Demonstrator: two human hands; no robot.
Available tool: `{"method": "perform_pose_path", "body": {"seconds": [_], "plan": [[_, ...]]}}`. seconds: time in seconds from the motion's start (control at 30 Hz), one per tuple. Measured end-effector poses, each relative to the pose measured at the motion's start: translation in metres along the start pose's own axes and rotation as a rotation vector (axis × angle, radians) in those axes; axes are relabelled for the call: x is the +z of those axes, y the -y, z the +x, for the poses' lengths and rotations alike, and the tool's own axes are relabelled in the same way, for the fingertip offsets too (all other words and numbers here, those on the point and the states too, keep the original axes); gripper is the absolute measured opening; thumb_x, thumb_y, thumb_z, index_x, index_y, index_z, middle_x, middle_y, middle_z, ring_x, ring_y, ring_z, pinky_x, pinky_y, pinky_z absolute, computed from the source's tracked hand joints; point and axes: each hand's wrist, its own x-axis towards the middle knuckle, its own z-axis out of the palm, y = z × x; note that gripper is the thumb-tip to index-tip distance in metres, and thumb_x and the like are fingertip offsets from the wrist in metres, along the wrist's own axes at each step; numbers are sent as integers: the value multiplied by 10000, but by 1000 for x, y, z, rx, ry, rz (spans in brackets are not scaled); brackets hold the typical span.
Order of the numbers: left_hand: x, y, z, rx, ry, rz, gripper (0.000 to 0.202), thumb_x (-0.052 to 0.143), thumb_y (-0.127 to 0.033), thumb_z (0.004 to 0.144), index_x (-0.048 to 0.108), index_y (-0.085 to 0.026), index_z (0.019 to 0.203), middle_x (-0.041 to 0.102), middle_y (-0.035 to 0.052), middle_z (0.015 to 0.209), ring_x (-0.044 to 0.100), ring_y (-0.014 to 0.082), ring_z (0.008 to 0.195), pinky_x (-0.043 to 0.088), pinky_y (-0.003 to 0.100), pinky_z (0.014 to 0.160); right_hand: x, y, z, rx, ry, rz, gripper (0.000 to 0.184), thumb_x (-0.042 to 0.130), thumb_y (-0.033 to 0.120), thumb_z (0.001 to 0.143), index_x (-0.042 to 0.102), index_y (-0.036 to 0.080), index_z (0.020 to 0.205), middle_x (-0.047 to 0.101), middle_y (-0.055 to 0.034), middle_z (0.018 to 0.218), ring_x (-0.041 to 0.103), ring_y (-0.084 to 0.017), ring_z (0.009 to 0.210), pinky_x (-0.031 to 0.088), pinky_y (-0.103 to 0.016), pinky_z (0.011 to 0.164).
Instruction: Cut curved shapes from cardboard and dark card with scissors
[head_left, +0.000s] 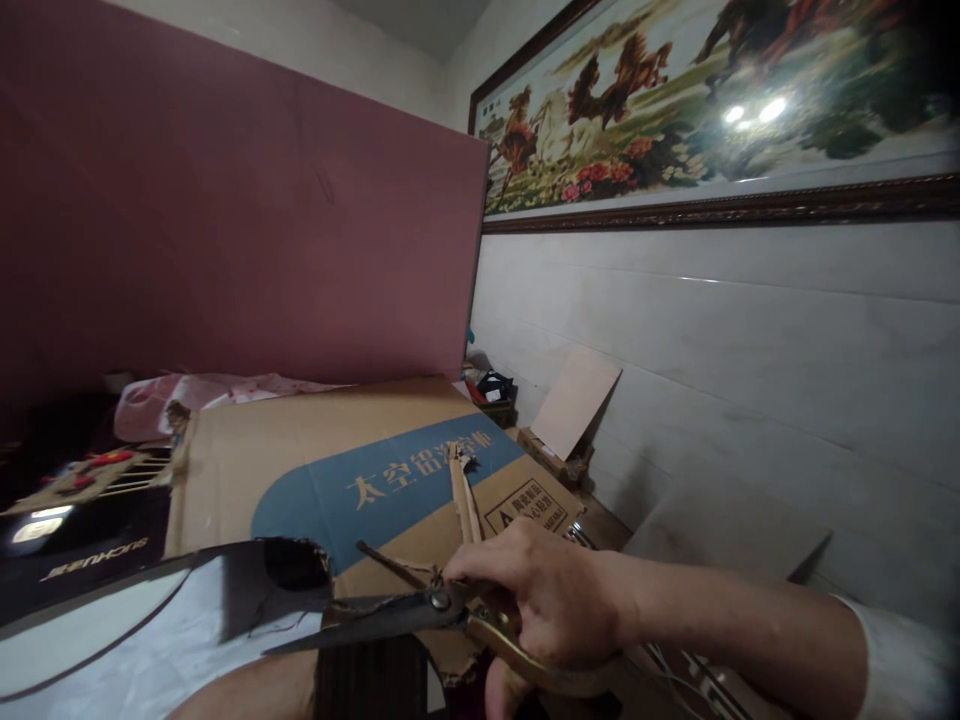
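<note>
Nearest, at bottom edge: bare L arm (251, 690), w/ L hand out of sight, so can't tell its grip. Above it, cardbd (337, 425) w/ blue band (322, 510) & printed chars, torn along lower edge. At that torn edge, scissors (440, 598), 2 blades apart, pointing L. Next, R hand (551, 590), wrapped round gold handles (510, 655). Farther R, pale panel (577, 405) leaning at wall (750, 320), below framed horse pic (675, 110).

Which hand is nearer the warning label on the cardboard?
Right. The right hand, holding scissors, is just below the warning label in view; the left hand is hidden, its arm farther off at the bottom edge.
</note>
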Motion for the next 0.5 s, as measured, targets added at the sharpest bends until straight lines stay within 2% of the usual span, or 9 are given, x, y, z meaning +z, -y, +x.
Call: {"method": "perform_pose_path", "body": {"seconds": [0.1, 0.2, 0.37, 0.5], "plan": [[0, 0, 0, -27, 10, 7, 332, 600, -366, 880, 612, -193, 1163, 628, 84, 1190, 635, 247, 961, 555, 436, 786, 5, -4, -1, -18, -26, -22, 409, 843, 349, 639, 614, 178, 932, 573, 49, 639, 440, -91, 496, 316, -207, 478], [1, 1, -1, -49, 23, 3, 336, 599, -364, 881, 607, -197, 1173, 622, 87, 1205, 631, 249, 974, 553, 443, 796, 5, -4, -3, -30, -42, -51, 380, 828, 285, 639, 618, 173, 935, 580, 46, 628, 462, -97, 501, 311, -206, 471], [3, 2, -2, -34, 48, -45, 325, 592, -369, 884, 614, -208, 1166, 620, 87, 1213, 628, 249, 981, 551, 442, 804, -12, 4, 0, -26, 13, -61, 390, 813, 305, 661, 629, 191, 985, 628, 32, 694, 504, -114, 548, 326, -215, 494], [3, 2, -1, -6, 52, -97, 321, 589, -366, 886, 612, -215, 1169, 618, 91, 1218, 628, 243, 979, 552, 440, 802, -24, 9, 3, -5, 74, -32, 456, 792, 276, 675, 615, 193, 1087, 685, -6, 819, 585, -148, 660, 386, -223, 564]]}}
